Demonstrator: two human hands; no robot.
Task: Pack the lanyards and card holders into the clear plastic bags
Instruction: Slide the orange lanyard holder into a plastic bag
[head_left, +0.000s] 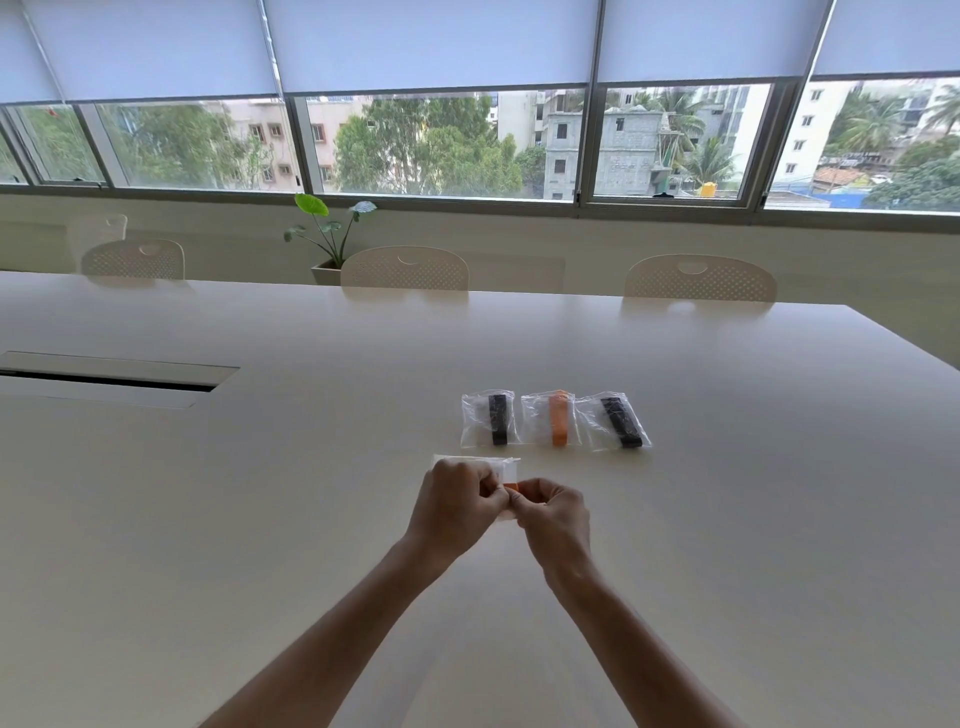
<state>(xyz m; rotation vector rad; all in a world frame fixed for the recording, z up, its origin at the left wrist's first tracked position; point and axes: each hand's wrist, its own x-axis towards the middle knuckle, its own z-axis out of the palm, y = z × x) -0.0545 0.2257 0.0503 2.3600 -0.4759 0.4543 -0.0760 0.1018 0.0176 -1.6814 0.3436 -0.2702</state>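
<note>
Status: three packed clear plastic bags lie in a row on the large white table (260, 519), each with a folded lanyard inside. Landmark is the middle bag with the orange lanyard (555, 420). Just left of it is the bag with a black lanyard (491, 420). Touching its right edge is the tilted bag with a second black lanyard (615, 422). All three look done. Card holders inside can't be made out through the plastic.

Fourth bag in progress: a clear plastic bag (503, 466) sits nearer the person than the orange-lanyard bag and slightly left of it, mostly hidden by the hands. Left hand (457, 506) has fingers curled, gripping the bag. Right hand (553, 512) is curled too, pinching a small orange folded lanyard (510, 486) at the bag, only its tip visible between the hands. Judging by that, the step is insertion or closing the mouth; can't tell which.

Left to do: finish this bag. No loose lanyards, holders or spare bags visible elsewhere on the table.

Writing: no readable brand, label or text anywhere.
</note>
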